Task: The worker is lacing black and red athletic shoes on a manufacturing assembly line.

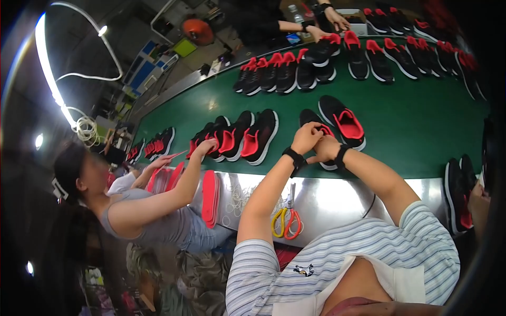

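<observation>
A black shoe with a red lining and white sole (310,116) rests on the green belt (211,102), its toe pointing away from me. My left hand (306,139) is closed at its collar, fingers bent over the opening. Closed around the heel end is my right hand (327,149), the thumb stretched toward the left wrist. Both hands cover most of the shoe's back half, so I cannot see exactly what the fingertips pinch. Just to the right, apart from my hands, lies a matching shoe (333,109) with its red opening showing.
Scissors (286,222) with yellow and orange handles and white loops (237,203) lie on the metal ledge (337,197). A co-worker (153,216) handles shoes at left, near red insoles (210,197). Shoes (287,73) line the far side, where another person's hands (319,32) work.
</observation>
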The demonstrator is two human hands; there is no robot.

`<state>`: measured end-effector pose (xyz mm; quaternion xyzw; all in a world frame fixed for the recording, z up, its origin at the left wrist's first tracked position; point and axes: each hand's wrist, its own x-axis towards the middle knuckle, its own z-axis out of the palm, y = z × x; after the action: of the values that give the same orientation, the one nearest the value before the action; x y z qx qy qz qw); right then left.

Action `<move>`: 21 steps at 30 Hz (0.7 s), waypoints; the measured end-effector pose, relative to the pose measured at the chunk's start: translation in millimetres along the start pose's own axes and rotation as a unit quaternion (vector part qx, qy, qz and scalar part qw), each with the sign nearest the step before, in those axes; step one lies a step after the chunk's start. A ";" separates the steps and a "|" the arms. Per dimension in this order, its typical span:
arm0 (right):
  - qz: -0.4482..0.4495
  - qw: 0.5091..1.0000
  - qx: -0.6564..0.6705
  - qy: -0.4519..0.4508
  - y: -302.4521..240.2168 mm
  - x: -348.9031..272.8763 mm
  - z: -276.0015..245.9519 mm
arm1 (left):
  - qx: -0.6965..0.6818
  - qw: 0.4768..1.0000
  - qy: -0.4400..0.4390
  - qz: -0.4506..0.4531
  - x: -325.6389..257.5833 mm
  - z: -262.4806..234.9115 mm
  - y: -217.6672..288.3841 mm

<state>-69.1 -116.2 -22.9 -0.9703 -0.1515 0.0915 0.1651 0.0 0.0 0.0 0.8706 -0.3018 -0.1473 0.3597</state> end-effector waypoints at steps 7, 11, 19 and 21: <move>-0.007 0.984 -0.138 0.111 -18.6 -47.9 32.7 | 0.299 0.910 0.271 -0.096 -78.6 -88.9 -116.7; -0.022 0.972 -0.088 0.218 -8.3 -26.2 21.1 | 0.417 0.886 0.124 -0.161 -92.1 -101.5 -161.0; 0.063 0.956 -0.132 0.254 -4.7 7.3 3.2 | 0.247 0.965 0.084 -0.006 -60.1 -31.9 -60.2; 0.057 0.967 -0.145 0.201 -37.7 3.8 -20.4 | 0.223 0.972 0.067 0.015 -70.7 -16.4 -44.3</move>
<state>-70.9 -87.0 8.7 -0.9893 -0.0717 -0.1189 0.0443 -28.4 78.3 -17.4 0.9322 -0.3148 -0.0124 0.1784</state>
